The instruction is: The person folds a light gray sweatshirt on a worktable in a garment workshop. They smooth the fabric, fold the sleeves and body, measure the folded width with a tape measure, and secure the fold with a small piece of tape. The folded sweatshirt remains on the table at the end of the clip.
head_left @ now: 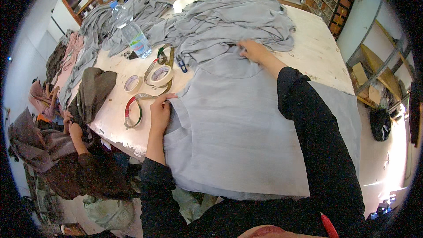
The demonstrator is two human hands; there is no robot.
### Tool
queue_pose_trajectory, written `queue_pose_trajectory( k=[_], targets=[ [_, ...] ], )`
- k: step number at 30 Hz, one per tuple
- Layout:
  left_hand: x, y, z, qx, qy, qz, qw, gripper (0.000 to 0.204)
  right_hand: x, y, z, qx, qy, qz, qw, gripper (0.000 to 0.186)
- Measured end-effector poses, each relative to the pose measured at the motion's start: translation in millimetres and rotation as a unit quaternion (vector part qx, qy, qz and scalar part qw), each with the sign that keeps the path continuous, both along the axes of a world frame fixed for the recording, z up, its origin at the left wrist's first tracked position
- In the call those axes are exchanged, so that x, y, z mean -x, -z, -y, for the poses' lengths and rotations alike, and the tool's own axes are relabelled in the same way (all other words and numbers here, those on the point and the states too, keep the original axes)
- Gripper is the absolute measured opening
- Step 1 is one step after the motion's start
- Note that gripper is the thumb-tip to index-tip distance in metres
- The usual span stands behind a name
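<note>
A light grey garment [246, 123] lies spread out in front of me, its lower edge next to my body. My left hand [160, 111] pinches its left edge, close to a sleeve opening with a wide band. Farther off, my right hand [254, 52] is at the curved neckline, fingers bent onto the cloth; the fingertips are slightly blurred. Just beyond that hand, a big heap of crumpled grey fabric [233, 17] meets the garment. Left of the garment lie a tape measure [131, 111], a roll of masking tape [161, 76] and small blue thread snips [181, 64].
A second tape roll [132, 83] and a plastic water bottle [137, 42] stand on the pale table [112, 119]. At the left, a co-worker [57, 163] handles dark brown cloth [94, 92]. Metal shelving [374, 75] stands at the right, beyond the table edge.
</note>
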State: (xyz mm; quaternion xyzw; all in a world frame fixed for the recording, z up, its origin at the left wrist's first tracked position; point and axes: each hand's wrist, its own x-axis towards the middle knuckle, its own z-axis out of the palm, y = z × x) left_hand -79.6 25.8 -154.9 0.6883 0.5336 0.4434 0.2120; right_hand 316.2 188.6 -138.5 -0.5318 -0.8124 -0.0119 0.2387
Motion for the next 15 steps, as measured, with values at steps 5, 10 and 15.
queue_pose_trajectory(
  k=[5, 10, 15],
  targets=[
    [-2, 2, 1, -0.011, -0.113, 0.017, 0.993, 0.031, -2, -2, -35, -0.093, 0.007, -0.064, 0.994, 0.015],
    [7, -3, -2, 0.056, -0.112, 0.019, 0.992, 0.032, 9, -10, -51, -0.125, 0.023, -0.113, 0.985, 0.024],
    [19, 0, -8, 0.078, -0.064, 0.084, 0.991, 0.027, 34, -8, 15, -0.045, 0.11, -0.077, 0.99, 0.047]
  ],
)
